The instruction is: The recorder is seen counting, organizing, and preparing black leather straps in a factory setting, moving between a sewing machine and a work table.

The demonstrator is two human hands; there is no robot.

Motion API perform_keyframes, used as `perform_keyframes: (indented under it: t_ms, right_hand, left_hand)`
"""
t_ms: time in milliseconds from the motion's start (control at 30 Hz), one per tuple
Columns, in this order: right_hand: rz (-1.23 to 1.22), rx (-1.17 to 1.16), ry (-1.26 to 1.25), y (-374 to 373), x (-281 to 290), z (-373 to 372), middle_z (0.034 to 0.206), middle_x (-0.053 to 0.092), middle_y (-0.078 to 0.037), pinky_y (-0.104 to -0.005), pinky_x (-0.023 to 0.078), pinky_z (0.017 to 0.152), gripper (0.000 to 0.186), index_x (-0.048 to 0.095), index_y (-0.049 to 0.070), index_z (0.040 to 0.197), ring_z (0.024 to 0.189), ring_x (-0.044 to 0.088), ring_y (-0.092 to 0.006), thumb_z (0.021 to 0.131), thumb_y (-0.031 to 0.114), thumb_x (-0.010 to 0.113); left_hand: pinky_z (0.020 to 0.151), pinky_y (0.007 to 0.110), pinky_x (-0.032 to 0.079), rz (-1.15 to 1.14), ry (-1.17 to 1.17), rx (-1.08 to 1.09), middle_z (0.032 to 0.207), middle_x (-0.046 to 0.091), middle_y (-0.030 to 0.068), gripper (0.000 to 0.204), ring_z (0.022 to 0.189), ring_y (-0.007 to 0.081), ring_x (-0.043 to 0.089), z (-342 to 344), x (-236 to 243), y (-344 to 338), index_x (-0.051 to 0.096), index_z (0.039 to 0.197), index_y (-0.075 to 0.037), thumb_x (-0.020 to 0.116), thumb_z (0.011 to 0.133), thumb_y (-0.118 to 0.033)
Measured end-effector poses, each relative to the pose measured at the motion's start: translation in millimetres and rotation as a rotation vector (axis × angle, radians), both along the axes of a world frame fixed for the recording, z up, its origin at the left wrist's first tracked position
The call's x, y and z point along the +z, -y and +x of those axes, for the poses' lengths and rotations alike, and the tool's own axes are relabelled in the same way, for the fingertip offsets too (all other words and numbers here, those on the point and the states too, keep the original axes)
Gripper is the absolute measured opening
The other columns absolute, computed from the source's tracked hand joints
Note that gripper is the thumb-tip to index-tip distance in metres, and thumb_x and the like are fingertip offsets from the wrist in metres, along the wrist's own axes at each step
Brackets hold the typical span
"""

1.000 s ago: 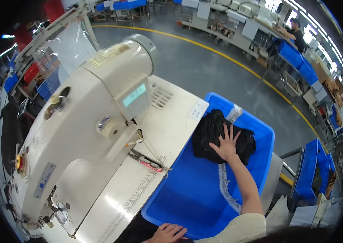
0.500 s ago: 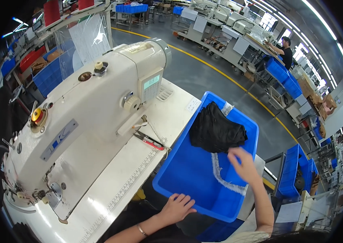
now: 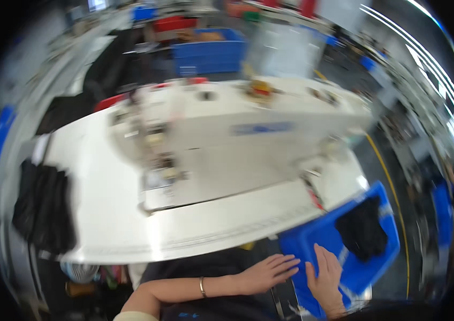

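My left hand (image 3: 269, 274) hangs by the near left edge of a blue plastic bin (image 3: 307, 241), its fingers stretched out and nothing in them. Over the near part of the bin is my right hand (image 3: 325, 279), empty, thumb apart from the fingers. The two hands are close together but not touching. A stack of black fabric pieces (image 3: 363, 229) lies in the far right part of the bin, clear of both hands. Motion blurs the picture. A white sewing machine (image 3: 227, 131) stands on the white table (image 3: 98, 214) beyond my hands.
Another pile of black fabric (image 3: 45, 208) hangs over the table's left end. Red-handled thread snips (image 3: 313, 197) lie by the machine's right end. Behind the machine stands a blue crate (image 3: 208, 56) with brown items. A small fan (image 3: 81, 272) is under the table.
My view has swung left, bringing the whole table and the left fabric pile into sight. My right hand has come away from the black fabric stack toward my left hand.
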State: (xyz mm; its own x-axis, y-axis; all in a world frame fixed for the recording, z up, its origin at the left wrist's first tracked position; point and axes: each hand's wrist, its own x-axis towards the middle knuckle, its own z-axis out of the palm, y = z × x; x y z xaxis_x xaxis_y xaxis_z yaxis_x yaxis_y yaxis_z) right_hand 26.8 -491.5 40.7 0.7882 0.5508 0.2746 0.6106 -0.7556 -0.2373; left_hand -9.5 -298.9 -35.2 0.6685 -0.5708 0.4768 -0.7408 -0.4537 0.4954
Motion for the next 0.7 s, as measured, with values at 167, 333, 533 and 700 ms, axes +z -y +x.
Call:
perform_keyframes:
  t_ms: [167,333,533,700]
  right_hand:
    - [-0.046,0.858,0.174,-124,23,25,0.117,0.049,-0.021,-0.0459,0.043,0.085,0.046,0.051,-0.003,0.115,0.102,0.051,-0.0377,0.077,0.019,0.063]
    - [-0.122,1.477,0.201,-238,9,-15,0.133,0.037,-0.024,-0.0549,0.024,0.103,0.066,0.045,0.002,0.126,0.125,0.033,-0.0408,0.073,0.032,0.069]
    - [-0.193,1.656,0.305,-315,-8,-55,0.14,0.022,-0.026,-0.0577,0.012,0.107,0.086,0.024,-0.003,0.136,0.132,0.018,-0.0428,0.07,0.03,0.069]
    - [-0.225,1.597,0.132,-330,-37,-43,0.142,0.015,-0.03,-0.0605,0.004,0.106,0.086,0.019,-0.012,0.134,0.134,0.009,-0.0459,0.066,0.014,0.064]
  left_hand:
    - [0.091,0.041,0.039,0.023,0.196,0.808,0.126,0.048,0.0129,0.047,0.111,0.0288,0.049,-92,42,-129,0.056,0.117,-0.005,0.069,0.073,-0.015]
    - [0.101,0.046,0.027,0.192,0.115,1.807,0.139,0.031,0.0187,0.053,0.128,0.0355,0.029,-192,51,-213,0.04,0.131,-0.003,0.056,0.085,-0.023]
    - [0.106,0.051,0.014,0.174,0.053,2.047,0.138,0.037,0.016,0.052,0.132,0.0286,0.028,-169,-8,-239,0.041,0.131,-0.003,0.047,0.089,-0.034]
    - [0.107,0.053,0.012,0.168,0.041,2.134,0.135,0.039,0.0137,0.048,0.13,0.0277,0.03,-162,-7,-239,0.044,0.127,-0.004,0.048,0.088,-0.032]
